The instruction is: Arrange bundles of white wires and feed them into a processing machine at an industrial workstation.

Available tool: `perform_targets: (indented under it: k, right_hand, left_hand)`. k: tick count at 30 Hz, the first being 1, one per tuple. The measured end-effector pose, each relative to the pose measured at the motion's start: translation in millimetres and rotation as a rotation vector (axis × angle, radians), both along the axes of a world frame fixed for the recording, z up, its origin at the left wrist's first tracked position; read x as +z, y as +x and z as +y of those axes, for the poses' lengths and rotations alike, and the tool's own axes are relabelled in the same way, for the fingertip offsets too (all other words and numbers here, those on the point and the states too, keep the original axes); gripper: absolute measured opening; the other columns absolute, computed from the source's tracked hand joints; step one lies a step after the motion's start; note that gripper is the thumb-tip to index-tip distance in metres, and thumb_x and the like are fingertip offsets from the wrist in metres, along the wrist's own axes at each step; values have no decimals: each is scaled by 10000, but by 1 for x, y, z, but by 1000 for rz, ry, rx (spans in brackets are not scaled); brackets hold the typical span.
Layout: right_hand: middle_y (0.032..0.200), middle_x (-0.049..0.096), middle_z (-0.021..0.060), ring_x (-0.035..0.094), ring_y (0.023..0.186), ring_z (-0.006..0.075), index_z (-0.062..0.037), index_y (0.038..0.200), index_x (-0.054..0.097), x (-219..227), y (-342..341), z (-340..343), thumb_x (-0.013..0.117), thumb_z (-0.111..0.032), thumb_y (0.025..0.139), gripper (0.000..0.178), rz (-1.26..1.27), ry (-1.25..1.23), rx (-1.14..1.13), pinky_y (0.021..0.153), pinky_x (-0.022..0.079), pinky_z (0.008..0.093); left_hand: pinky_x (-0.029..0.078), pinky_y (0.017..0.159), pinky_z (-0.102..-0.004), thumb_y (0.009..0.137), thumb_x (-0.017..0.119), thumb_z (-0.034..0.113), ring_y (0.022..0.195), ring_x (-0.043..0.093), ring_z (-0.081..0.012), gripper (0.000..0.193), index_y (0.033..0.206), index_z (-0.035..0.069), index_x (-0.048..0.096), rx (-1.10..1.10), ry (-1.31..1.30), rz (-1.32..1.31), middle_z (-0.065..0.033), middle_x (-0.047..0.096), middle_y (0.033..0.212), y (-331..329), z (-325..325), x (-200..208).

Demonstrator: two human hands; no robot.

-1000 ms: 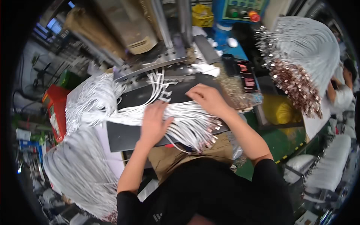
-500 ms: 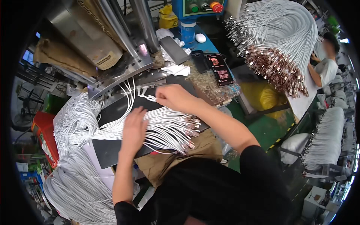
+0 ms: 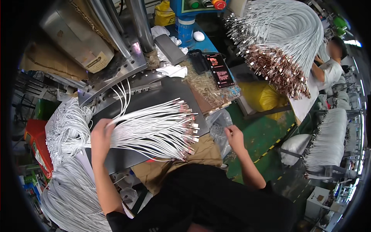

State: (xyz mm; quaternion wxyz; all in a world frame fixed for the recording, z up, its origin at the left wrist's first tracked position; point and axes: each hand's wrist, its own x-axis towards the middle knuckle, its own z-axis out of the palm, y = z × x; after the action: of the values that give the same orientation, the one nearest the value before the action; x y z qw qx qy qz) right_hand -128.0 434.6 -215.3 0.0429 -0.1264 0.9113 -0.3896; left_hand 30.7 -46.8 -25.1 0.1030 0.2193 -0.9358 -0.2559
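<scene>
White cables (image 3: 150,125) with coppery metal ends (image 3: 189,131) lie fanned out across a dark plate in front of me. My left hand (image 3: 101,142) is closed around some of them at the left of the fan, its fingertips partly hidden. Off to the right, my right hand (image 3: 235,138) is raised beside a clear plastic bag (image 3: 219,129), fingers curled in and nothing seen in them. A few cables (image 3: 123,96) run up toward a slotted metal bar (image 3: 141,89) under the machine.
Tangled white cables (image 3: 71,129) and a long grey-white bundle (image 3: 73,197) lie at the left. Steel machine columns (image 3: 140,25) rise behind. A phone (image 3: 219,69) rests at the table's back right. A large cable coil (image 3: 286,34) stands beyond, near another person (image 3: 330,71).
My right hand has left the slotted bar and moved right and toward me. The left hand has slid left along the cables. The short white pieces by the bar no longer show.
</scene>
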Motion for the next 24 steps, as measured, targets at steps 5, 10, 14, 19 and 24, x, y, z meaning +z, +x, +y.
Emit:
perform_targets:
  k: [5, 10, 14, 19, 24]
  right_hand:
    - [1112, 646, 158, 621, 1005, 309, -51, 1099, 677, 125, -4, -119, 757, -171, 806, 326, 518, -294, 301, 852, 496, 386]
    - [1205, 618, 158, 583, 1135, 321, -79, 1239, 620, 194, -2, -232, 742, -300, 824, 486, 634, -194, 790, 971, 452, 448]
    - [1058, 659, 134, 631, 1046, 313, -81, 1160, 633, 210, -35, -254, 654, -186, 868, 311, 248, 154, 993, 902, 490, 451]
    - [839, 665, 99, 671, 870, 291, -32, 1004, 633, 160, -43, -262, 584, -91, 824, 196, 653, 152, 848, 748, 505, 418]
    - [885, 662, 114, 663, 870, 300, -44, 979, 651, 153, -54, -249, 601, -84, 804, 186, 653, 123, 844, 757, 501, 419]
  left_hand:
    - [426, 644, -321, 946, 630, 178, 692, 534, -169, 171, 942, 7, 632, 29, 230, -40, -102, 582, 736, -12, 28, 21]
    - [456, 687, -324, 965, 602, 177, 711, 572, -221, 181, 983, -1, 634, -203, 177, -90, -171, 607, 795, -40, 77, 22]
    - [449, 676, -311, 971, 596, 160, 693, 555, -198, 183, 981, -19, 634, -91, 252, 38, -141, 577, 763, -16, 30, 13]
    - [448, 681, -296, 967, 601, 121, 689, 548, -175, 165, 983, -35, 651, -31, 75, 28, -120, 554, 746, 11, 5, -16]
    - [455, 685, -306, 958, 609, 119, 693, 559, -187, 175, 974, -48, 659, 78, 109, 286, -127, 567, 758, 8, -5, -9]
